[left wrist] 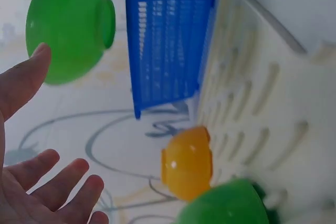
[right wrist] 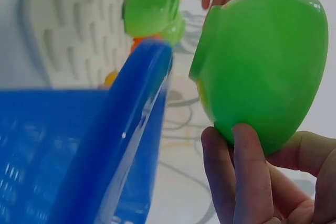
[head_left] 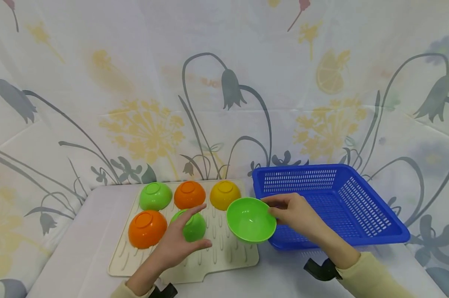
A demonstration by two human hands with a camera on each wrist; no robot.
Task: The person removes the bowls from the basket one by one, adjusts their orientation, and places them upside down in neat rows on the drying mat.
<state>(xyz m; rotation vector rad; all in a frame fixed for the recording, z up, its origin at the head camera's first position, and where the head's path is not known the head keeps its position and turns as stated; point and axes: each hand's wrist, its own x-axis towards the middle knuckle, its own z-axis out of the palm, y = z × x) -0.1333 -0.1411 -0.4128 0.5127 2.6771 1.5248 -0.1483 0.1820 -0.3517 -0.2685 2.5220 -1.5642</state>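
Note:
A bright green bowl [head_left: 251,220] is pinched at its right rim by my right hand [head_left: 297,215], its open side facing up and toward me, beside the basket's left end. In the right wrist view the thumb and fingers grip the green bowl [right wrist: 268,66] from below. My left hand [head_left: 177,242] hovers over the drying mat [head_left: 228,252] with fingers spread and nothing held. Just behind it, partly hidden, a second green bowl [head_left: 194,227] lies upside down on the mat. In the left wrist view the left hand's fingers stand apart from the held bowl [left wrist: 68,30].
Upside down on the mat also lie an orange bowl [head_left: 147,229] at front left, and behind it a green bowl [head_left: 155,196], an orange bowl [head_left: 189,194] and a yellow bowl [head_left: 225,195]. A blue slotted basket [head_left: 370,239] stands at the right. A patterned cloth [head_left: 224,136] hangs behind.

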